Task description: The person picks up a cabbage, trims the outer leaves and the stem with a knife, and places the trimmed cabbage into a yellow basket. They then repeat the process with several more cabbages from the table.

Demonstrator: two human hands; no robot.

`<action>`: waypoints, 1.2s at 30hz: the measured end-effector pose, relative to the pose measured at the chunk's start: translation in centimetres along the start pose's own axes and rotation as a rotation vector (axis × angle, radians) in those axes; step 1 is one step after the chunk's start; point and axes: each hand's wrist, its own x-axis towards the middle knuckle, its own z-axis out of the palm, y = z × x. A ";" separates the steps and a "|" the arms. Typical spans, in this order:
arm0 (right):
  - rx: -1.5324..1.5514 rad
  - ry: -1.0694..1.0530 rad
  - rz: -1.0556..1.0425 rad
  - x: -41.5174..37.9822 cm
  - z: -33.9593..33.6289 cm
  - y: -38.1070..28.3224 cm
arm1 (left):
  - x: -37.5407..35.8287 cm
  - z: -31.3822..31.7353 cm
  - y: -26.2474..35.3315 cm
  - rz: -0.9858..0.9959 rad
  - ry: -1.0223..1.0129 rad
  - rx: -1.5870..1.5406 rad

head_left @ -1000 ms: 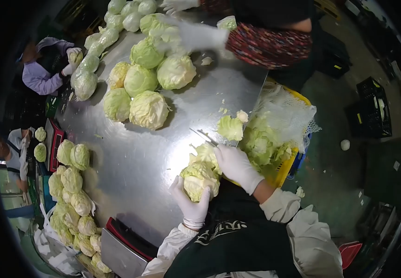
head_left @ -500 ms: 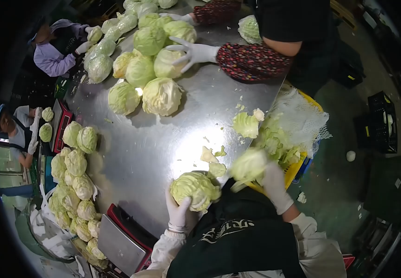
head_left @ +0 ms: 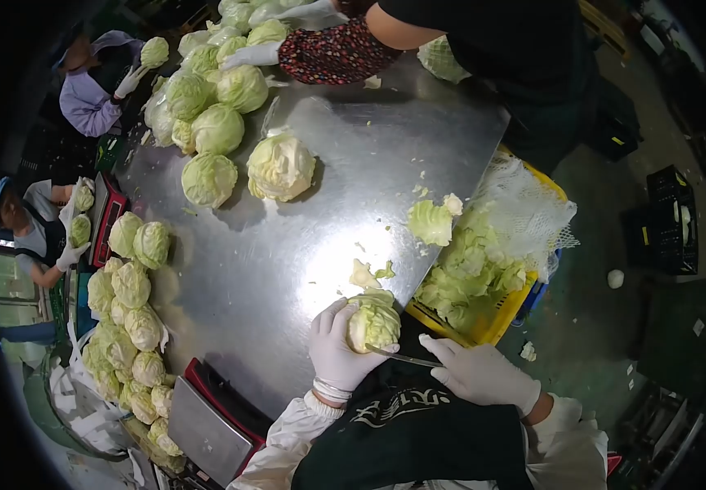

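Observation:
My gloved left hand (head_left: 341, 347) grips a cabbage (head_left: 376, 320) at the table's near edge, fingers over its left side. A knife (head_left: 406, 357) is held in my gloved right hand (head_left: 488, 376), its blade reaching left to the underside of the cabbage. Just beyond the cabbage lie leaf scraps (head_left: 364, 275) on the metal table (head_left: 230, 269). To the right, a yellow crate (head_left: 492, 327) holds loose cabbage leaves (head_left: 475, 273) and a white net (head_left: 528, 208).
Cabbages are heaped at the far left, near a co-worker's gloved hand (head_left: 255, 54). More cabbages (head_left: 137, 322) line the left edge beside a scale (head_left: 210, 425). Two other people stand at the left. A single leaf (head_left: 430, 222) lies near the table's right edge.
The leaf that was in my right hand is gone from it; the hand has come left with the knife to the cabbage. The co-worker across has shifted several cabbages left.

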 end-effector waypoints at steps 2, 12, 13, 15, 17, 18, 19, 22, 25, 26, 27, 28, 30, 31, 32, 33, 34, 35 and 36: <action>-0.088 0.027 -0.035 -0.1 -0.2 0.1 | 0.2 0.2 0.1 0.014 -0.003 0.031; 0.214 0.497 0.069 5.4 0.0 -0.5 | 0.0 0.4 1.4 0.129 -0.053 0.157; 0.216 0.505 0.075 6.9 0.6 -0.4 | -0.2 0.5 1.4 0.164 -0.074 0.196; 0.303 0.508 0.078 10.3 2.6 1.5 | -0.6 0.1 0.8 0.170 -0.087 0.161; 0.210 0.542 0.060 12.6 3.8 3.8 | -1.0 -1.3 -0.6 0.164 -0.123 0.128; 0.115 0.571 0.040 13.4 4.5 4.6 | -1.4 -2.4 -1.8 0.163 -0.122 0.132; 0.094 0.511 0.071 13.2 4.2 4.2 | -2.0 -3.5 -3.3 0.069 -0.184 0.042; 0.011 0.429 0.123 13.4 4.8 3.5 | -3.4 -7.0 -4.6 -0.163 -0.330 -0.136; 0.040 0.447 0.108 13.5 5.1 3.2 | -4.6 -6.6 -4.7 -0.154 -0.308 -0.082; 0.042 0.442 0.092 13.3 4.8 3.5 | -5.2 -5.6 -6.1 -0.161 -0.295 -0.073; 0.069 0.471 0.064 12.7 4.4 4.0 | -5.9 -4.8 -7.5 -0.252 -0.213 -0.320; 0.096 0.500 0.036 12.0 4.1 4.8 | -6.2 -4.5 -8.2 -0.336 -0.126 -0.568; -0.010 0.638 0.068 10.7 3.9 7.9 | -5.7 -5.6 -7.8 -0.454 -0.070 -0.764; -0.043 0.601 0.257 9.7 3.3 10.2 | -5.7 -5.9 -8.6 -0.516 -0.033 -0.996; -0.074 0.553 0.448 9.3 3.0 11.7 | -6.0 -6.4 -9.2 -0.578 0.006 -1.228; -0.072 0.545 0.426 9.3 2.6 11.0 | -6.3 -6.7 -9.5 -0.577 0.028 -1.219; -0.074 0.721 0.350 8.6 1.5 9.6 | -6.4 -6.6 -9.5 -0.662 0.017 -1.434; -0.073 0.898 0.276 7.9 0.4 8.4 | -6.5 -6.3 -9.3 -0.744 -0.001 -1.654; 0.010 0.821 0.175 8.1 0.0 6.5 | -6.6 -5.9 -9.3 -0.821 -0.030 -1.877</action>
